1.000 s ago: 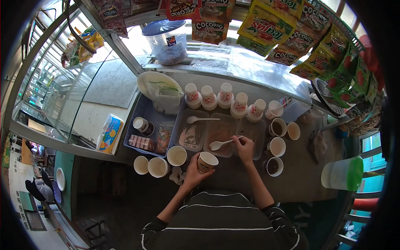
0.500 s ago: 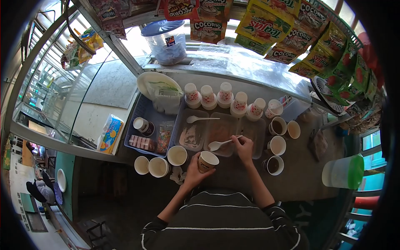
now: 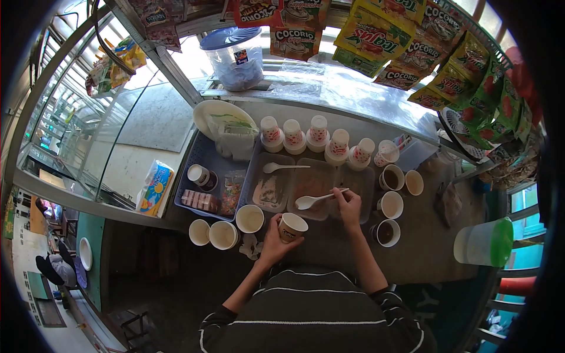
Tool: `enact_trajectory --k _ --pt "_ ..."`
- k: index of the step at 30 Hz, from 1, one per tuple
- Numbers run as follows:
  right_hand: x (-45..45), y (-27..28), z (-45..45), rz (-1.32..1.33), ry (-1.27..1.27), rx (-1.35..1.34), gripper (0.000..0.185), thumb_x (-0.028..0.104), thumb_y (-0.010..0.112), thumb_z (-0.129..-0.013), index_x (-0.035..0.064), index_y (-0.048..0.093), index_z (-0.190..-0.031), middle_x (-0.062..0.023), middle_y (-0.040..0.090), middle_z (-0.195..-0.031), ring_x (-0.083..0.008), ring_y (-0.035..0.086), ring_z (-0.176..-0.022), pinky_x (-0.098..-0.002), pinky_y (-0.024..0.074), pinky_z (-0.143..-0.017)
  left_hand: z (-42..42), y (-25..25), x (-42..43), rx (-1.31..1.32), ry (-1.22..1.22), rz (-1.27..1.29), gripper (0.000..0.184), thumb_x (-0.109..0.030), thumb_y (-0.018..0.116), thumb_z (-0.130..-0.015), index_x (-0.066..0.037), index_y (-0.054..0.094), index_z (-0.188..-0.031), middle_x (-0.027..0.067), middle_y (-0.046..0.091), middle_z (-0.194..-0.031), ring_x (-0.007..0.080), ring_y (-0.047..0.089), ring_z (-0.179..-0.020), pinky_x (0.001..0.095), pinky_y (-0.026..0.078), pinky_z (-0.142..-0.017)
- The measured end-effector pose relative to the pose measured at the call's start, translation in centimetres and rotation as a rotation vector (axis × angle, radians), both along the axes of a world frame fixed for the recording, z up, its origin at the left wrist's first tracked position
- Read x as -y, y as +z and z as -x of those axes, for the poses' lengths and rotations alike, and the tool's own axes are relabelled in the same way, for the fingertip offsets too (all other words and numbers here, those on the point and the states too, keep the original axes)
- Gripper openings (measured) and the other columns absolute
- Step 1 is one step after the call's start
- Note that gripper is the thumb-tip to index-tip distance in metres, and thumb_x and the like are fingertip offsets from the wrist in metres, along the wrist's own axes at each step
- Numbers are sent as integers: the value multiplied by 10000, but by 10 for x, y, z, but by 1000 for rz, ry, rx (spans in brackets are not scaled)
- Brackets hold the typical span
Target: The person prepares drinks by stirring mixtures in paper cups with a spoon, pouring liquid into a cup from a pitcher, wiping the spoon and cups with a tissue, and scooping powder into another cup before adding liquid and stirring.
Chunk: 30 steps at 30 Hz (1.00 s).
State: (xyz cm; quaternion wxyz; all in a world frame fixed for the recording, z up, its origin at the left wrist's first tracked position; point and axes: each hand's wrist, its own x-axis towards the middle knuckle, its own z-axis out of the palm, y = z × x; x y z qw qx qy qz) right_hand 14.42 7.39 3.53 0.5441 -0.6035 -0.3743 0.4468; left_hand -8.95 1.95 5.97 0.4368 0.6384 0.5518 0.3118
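My left hand [image 3: 278,244] is wrapped around a paper cup [image 3: 293,228], held upright near the counter's front edge. My right hand [image 3: 349,207] pinches the handle of a white plastic spoon [image 3: 306,202], whose bowl is over the middle clear container [image 3: 313,170] of brown powder. Beside it on the left, a container of pale powder [image 3: 271,191] has a second white spoon [image 3: 285,167] lying across it. A third clear container [image 3: 357,182] sits partly behind my right hand. Left of the held cup stand several open paper cups [image 3: 250,219].
Stacks of upside-down paper cups [image 3: 318,132] line the back. More cups, some with dark liquid [image 3: 388,233], stand at the right, near a green-lidded pitcher [image 3: 485,242]. A blue basket [image 3: 182,188] holds packets at the left. Drink sachets [image 3: 374,32] hang overhead.
My right hand has shifted slightly to the right and up, and the spoon has moved a little with it. My left hand still holds the cup in nearly the same place.
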Motion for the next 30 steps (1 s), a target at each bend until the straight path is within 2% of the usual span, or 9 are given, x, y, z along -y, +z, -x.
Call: enact_trajectory --k 4,8,10,14,16,30 --pt "1 0 -1 -2 -24 26 223 208 629 -851 -7 690 -863 -42 668 -739 -67 589 -688 -228 443 -643 -3 11 0 51 10 139 805 -244 798 -652 -20 317 -1258 166 540 -1112 258 561 -1027 359 455 -866" --pt "1 4 5 3 -31 158 228 221 640 -839 1 693 -868 -45 674 -722 -70 600 -665 -233 450 -623 -3 6 1 24 13 89 792 -240 784 -665 -19 312 -1262 170 556 -1099 263 583 -995 363 469 -841" --pt "2 0 8 -27 -22 180 228 223 643 -834 3 694 -871 -46 676 -716 -73 606 -660 -234 453 -618 -4 7 0 34 6 48 781 -304 742 -693 -25 292 -1268 220 564 -1093 349 584 -1008 397 470 -841" --pt "1 -3 11 -45 0 234 227 221 646 -830 5 695 -878 -49 680 -714 -81 619 -660 -235 464 -620 -3 3 -1 56 20 29 800 -298 758 -680 -24 294 -1271 219 559 -1101 345 577 -1019 398 465 -852" --pt "1 -3 11 -53 5 222 225 220 646 -830 6 696 -878 -51 680 -717 -81 620 -663 -234 465 -625 -3 4 -1 36 23 13 794 -206 788 -656 -20 311 -1262 171 549 -1112 259 555 -1045 360 448 -875" --pt "1 3 7 -51 2 169 216 203 639 -836 0 695 -884 -50 679 -736 -83 612 -677 -236 462 -632 -4 3 -3 53 13 -52 820 -183 821 -627 -22 310 -1247 143 530 -1106 244 537 -1044 349 433 -890"
